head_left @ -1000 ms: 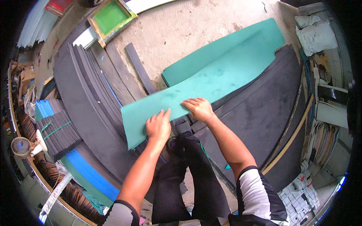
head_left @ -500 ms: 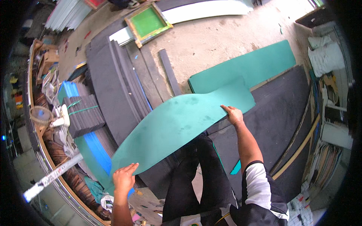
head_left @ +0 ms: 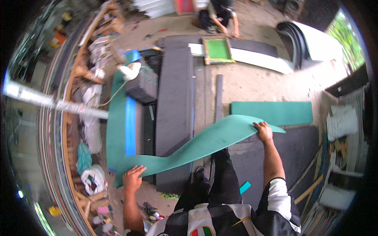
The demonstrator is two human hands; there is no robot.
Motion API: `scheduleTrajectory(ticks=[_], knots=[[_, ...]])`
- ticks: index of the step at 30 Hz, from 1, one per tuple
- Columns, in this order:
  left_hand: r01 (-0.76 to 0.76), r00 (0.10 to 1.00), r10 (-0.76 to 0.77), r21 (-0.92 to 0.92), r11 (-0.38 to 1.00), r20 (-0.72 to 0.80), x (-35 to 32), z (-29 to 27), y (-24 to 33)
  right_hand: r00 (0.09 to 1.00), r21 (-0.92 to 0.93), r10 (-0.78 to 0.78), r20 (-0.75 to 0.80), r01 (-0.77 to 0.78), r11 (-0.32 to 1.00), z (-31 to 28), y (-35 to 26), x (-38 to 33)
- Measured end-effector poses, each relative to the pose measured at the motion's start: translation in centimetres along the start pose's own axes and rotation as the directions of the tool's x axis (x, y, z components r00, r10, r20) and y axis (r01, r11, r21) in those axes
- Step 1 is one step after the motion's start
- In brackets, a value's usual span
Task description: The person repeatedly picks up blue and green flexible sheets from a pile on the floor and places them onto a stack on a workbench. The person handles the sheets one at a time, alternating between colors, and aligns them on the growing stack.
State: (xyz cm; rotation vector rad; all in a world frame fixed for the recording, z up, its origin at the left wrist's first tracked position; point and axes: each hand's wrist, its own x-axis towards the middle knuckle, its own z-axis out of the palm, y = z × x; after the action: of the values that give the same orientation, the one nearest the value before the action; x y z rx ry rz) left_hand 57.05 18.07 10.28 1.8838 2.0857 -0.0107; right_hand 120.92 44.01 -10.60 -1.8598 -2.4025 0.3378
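Note:
A long, thin green foam-like sheet (head_left: 204, 141) stretches between my two hands, sagging toward its left end and arched toward its right. My left hand (head_left: 133, 179) grips its near edge at the left, fingers on top. My right hand (head_left: 263, 131) is closed on the near edge at the other end, thumb hidden beneath. Under the sheet's left end lies a stack of green and blue sheets (head_left: 116, 118). Beyond the right end, a flat green strip (head_left: 271, 112) rests beside a large black sheet (head_left: 275, 157).
Long dark sheets (head_left: 173, 98) lie left of centre, with a bundle of black pieces (head_left: 142, 87) beside them. A green framed screen (head_left: 218, 50) sits on a white strip farther off. Another person (head_left: 218, 17) crouches at the back. A cluttered wooden-edged rack (head_left: 69, 90) lines the left.
The view has swung left. Both hands still hold the green sheet, whose middle now dips into an S-shaped bend and whose left end overlies the green stack.

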Motion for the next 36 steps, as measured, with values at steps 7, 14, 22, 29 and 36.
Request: scheduleTrajectory(ticks=[7, 14, 22, 29, 36], knots=[[0.118, 0.954, -0.135, -0.078, 0.990, -0.266, -14.8, -1.8, -3.1, 0.989, -0.108, -0.072, -0.126, 0.058, 0.992, -7.4, -9.8, -3.0], [0.278, 0.874, -0.358, -0.267, 0.923, -0.327, -27.0, 0.3, -3.9, 0.992, 0.012, -0.097, -0.082, 0.098, 0.995, -12.2, -17.1, -6.1], [0.387, 0.820, -0.482, -0.322, 0.864, -0.308, -37.8, 6.6, -1.3, 0.986, 0.004, -0.167, 0.014, 0.167, 0.986, -18.2, -23.7, -11.3], [0.467, 0.790, -0.570, -0.383, 0.797, -0.224, -44.0, 7.9, -2.6, 0.962, -0.024, -0.265, 0.064, 0.267, 0.963, -13.6, -24.3, -13.4], [0.536, 0.716, -0.663, -0.438, 0.722, -0.216, -51.2, 9.8, -7.4, 0.934, -0.115, -0.335, 0.128, 0.349, 0.930, -11.2, -32.6, -15.7]])
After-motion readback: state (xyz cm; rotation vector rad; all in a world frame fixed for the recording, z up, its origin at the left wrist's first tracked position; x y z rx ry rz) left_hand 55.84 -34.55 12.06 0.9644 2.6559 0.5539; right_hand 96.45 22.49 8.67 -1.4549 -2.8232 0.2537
